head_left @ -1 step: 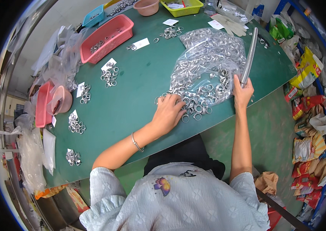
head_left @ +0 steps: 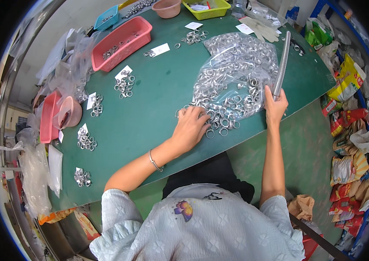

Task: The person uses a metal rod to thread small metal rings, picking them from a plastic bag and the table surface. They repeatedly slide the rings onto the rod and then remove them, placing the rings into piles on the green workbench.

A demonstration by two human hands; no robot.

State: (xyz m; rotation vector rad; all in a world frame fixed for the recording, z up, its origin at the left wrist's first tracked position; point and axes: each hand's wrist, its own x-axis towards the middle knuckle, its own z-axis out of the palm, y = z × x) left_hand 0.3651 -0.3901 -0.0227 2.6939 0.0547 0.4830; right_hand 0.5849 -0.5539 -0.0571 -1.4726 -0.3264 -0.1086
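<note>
My right hand (head_left: 276,106) is wrapped round the thick end of a tapered metal ring mandrel (head_left: 283,65), which points up and away at the table's right side. My left hand (head_left: 189,126) rests with bent fingers on a heap of silver rings (head_left: 223,119) near the table's front edge. Its fingertips touch rings, but whether one is gripped is hidden. Behind the heap lies a large clear plastic bag (head_left: 241,54) full of silver rings, its mouth open toward me with rings spilling out. The mandrel stands along the bag's right side.
Small ring piles (head_left: 125,85) with white paper slips stand in a curve across the green table (head_left: 149,117). Farther out are a pink basket (head_left: 123,43), a yellow-green tray (head_left: 208,13), a blue tray (head_left: 106,18) and a white glove (head_left: 260,29). Packed shelves (head_left: 345,174) stand right.
</note>
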